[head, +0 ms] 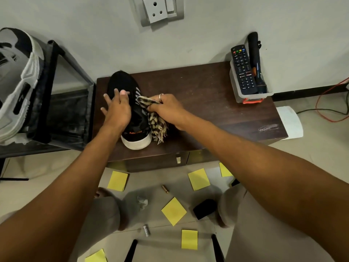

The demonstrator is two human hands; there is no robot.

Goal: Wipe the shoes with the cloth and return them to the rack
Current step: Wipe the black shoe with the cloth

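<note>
The black knit sneaker with white sole (132, 118) stands on the dark brown wooden cabinet (207, 103) — toe toward the wall. The left hand (116, 108) rests on its top, fingers spread (nothing clenched). The right hand (168, 108) grasps the checkered beige-black fringed cloth (155, 120), pressed against the sneaker's side.

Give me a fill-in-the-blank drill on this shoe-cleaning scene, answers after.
1. The right hand presses the checked ____ against the black shoe.
2. The left hand rests on that shoe, whose sole is ____.
3. The sticky notes on the floor are ____.
4. The white-and-black sneaker on the rack lies to the person's ____.
Missing words: cloth, white, yellow, left.
</note>
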